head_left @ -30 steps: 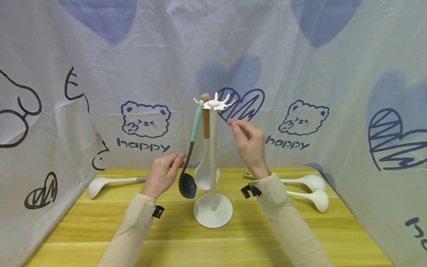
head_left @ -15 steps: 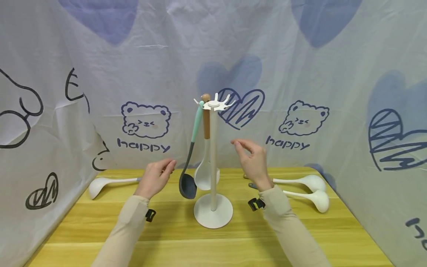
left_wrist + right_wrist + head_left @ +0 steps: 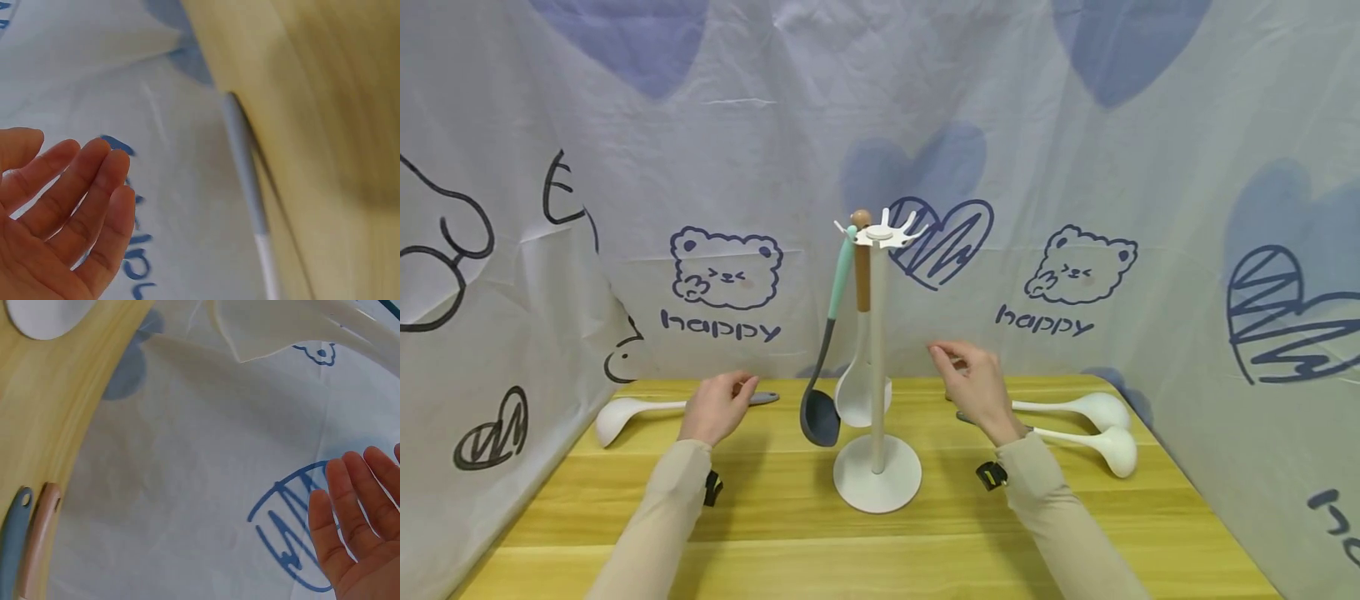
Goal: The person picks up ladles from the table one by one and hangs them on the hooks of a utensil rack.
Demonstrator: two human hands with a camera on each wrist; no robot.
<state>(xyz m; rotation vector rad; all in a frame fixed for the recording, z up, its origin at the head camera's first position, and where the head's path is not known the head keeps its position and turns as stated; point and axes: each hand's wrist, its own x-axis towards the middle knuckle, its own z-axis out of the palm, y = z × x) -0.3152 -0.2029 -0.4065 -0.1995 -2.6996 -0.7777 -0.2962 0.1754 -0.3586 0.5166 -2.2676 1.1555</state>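
A white stand (image 3: 877,358) with a round base and hooked top stands mid-table. On its left side hang a dark ladle with a mint handle (image 3: 841,283) and a white-headed utensil with a brown handle (image 3: 862,279); the pole partly covers that head. My left hand (image 3: 718,408) is over a white ladle with a grey handle (image 3: 242,156), holding nothing, its fingers loosely bent. My right hand (image 3: 977,387), also holding nothing, is near the handles of two white ladles, one with a blue-grey handle (image 3: 15,540), the other with a pinkish-brown handle (image 3: 41,534).
The right-hand ladles' bowls, one behind (image 3: 1107,410) and one in front (image 3: 1118,450), lie toward the table's right edge. The left ladle's bowl (image 3: 615,419) is by the left edge. A printed white curtain (image 3: 730,150) surrounds the wooden table (image 3: 880,558) at the back and sides.
My left hand has moved left and down, away from the mint-handled ladle, to the grey-handled one. My right hand has come down from beside the stand's top. The hanging utensils stay put.
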